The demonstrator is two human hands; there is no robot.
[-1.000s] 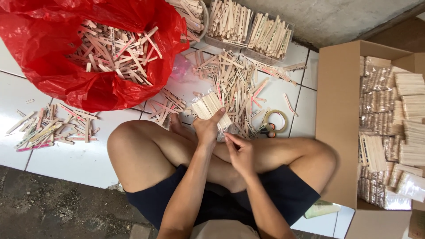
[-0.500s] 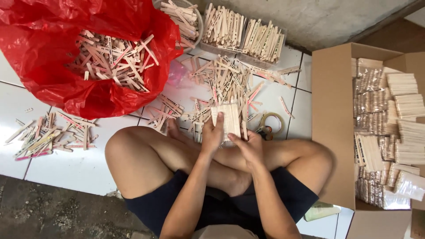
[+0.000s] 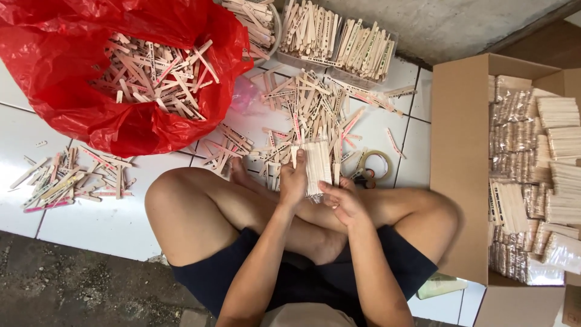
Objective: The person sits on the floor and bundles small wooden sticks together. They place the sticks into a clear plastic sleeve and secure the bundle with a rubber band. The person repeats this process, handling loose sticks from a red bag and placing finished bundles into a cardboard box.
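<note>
I sit on a white tiled floor (image 3: 103,224); grey concrete borders it at top and bottom-left. On the tiles: a red plastic bag (image 3: 91,115) of wooden sticks, top left. A small loose stick pile (image 3: 72,178) lies left of my knee. A larger scattered pile (image 3: 308,115) lies ahead. A tape roll (image 3: 376,163) lies beside it. An open cardboard box (image 3: 463,163) of bundled sticks stands right.
</note>
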